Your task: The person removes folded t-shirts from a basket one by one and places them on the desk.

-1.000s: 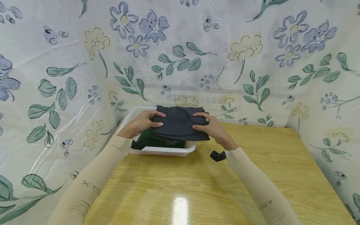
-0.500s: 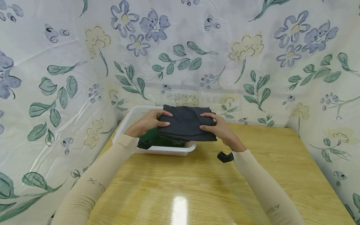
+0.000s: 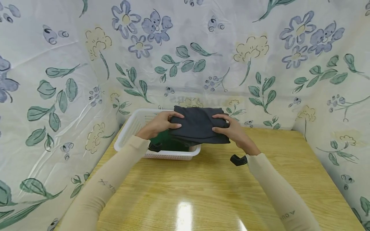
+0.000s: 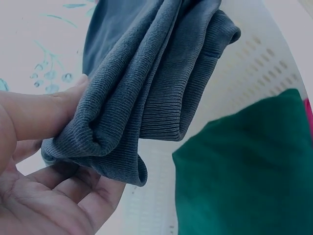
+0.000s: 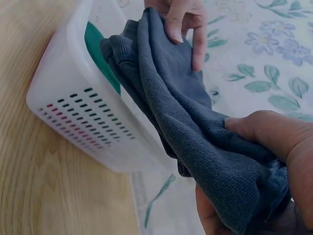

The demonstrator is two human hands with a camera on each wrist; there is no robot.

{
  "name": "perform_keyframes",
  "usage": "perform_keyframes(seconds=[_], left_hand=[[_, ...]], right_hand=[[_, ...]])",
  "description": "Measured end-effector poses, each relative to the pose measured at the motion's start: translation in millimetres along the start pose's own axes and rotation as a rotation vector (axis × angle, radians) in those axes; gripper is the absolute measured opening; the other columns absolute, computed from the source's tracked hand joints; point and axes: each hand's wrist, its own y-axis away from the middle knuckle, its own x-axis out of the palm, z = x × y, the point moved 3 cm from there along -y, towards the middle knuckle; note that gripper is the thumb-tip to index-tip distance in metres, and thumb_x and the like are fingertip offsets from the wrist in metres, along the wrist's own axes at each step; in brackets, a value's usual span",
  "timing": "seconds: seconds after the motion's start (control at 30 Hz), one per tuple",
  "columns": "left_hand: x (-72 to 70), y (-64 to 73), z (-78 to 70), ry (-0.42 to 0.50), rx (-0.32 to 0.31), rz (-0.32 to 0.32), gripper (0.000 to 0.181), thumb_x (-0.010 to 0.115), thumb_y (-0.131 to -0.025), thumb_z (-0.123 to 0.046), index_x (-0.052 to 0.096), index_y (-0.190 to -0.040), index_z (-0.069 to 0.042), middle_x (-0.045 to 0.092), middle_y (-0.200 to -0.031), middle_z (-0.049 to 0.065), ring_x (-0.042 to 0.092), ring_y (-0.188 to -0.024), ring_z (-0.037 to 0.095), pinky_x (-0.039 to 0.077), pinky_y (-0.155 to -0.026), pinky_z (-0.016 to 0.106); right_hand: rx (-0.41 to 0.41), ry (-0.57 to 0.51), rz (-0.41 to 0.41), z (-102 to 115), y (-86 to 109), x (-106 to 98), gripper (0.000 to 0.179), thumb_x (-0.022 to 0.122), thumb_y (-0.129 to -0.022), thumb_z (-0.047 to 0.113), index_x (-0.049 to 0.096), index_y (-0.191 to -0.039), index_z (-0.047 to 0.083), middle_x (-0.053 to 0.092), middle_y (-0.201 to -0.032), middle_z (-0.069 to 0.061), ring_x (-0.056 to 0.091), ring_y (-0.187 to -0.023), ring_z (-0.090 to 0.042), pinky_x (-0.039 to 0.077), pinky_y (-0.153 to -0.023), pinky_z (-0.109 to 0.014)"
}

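Both hands hold up a folded dark grey garment (image 3: pixel 199 125) above the right part of a white basket (image 3: pixel 130 131). At its left end my left hand (image 3: pixel 162 123) pinches the cloth, thumb on one face and fingers on the other. Ribbed knit edges (image 4: pixel 161 107) of the garment show in several layers in the left wrist view. My right hand (image 3: pixel 234 130) grips the opposite end, with the thumb (image 5: pixel 254 128) on top. Inside the basket lies a green cloth (image 4: pixel 244 171), partly hidden by the garment in the head view.
The basket stands at the back left of a wooden table (image 3: pixel 185 186). A bit of pink (image 4: pixel 309 117) shows beside the green cloth. Flowered fabric (image 3: pixel 185 48) hangs behind the table and along both sides. A black wrist mount (image 3: pixel 238 160) juts out below the right wrist.
Both hands have moved steadily to the right, carrying the grey garment with them. More of the basket's left part and green cloth shows. The basket stays in place.
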Motion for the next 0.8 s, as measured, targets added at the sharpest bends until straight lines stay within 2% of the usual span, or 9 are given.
perform_keyframes(seconds=[0.3,0.53,0.8], left_hand=[[15.7,-9.7,-6.3,0.031,0.009,0.015,0.042,0.072,-0.098,-0.010,0.063,-0.139,-0.015,0.062,-0.132,0.016,0.064,-0.115,0.029,0.056,-0.092,0.041],[27.8,-15.5,-11.1,0.047,0.006,0.038,0.041,0.072,-0.098,-0.010,0.064,-0.138,-0.015,0.059,-0.135,0.016,0.063,-0.116,0.029,0.056,-0.092,0.040],[40.7,-25.8,-19.2,0.032,0.066,0.053,0.040,0.072,-0.097,-0.008,0.065,-0.137,-0.013,0.054,-0.145,0.014,0.060,-0.124,0.030,0.055,-0.096,0.041]], right_hand=[[0.022,0.016,-0.012,-6.6,8.1,-16.5,0.055,0.078,-0.094,0.028,0.059,-0.145,0.026,0.028,-0.164,-0.010,0.053,-0.128,-0.036,0.054,-0.092,-0.041],[0.048,0.024,-0.031,-13.1,15.3,-28.2,0.058,0.078,-0.094,0.028,0.056,-0.148,0.026,0.022,-0.167,-0.009,0.046,-0.136,-0.036,0.052,-0.095,-0.044],[0.018,0.009,-0.046,-19.8,21.0,-43.5,0.058,0.078,-0.095,0.025,0.056,-0.149,0.023,0.018,-0.169,-0.008,0.042,-0.141,-0.035,0.051,-0.096,-0.042]])
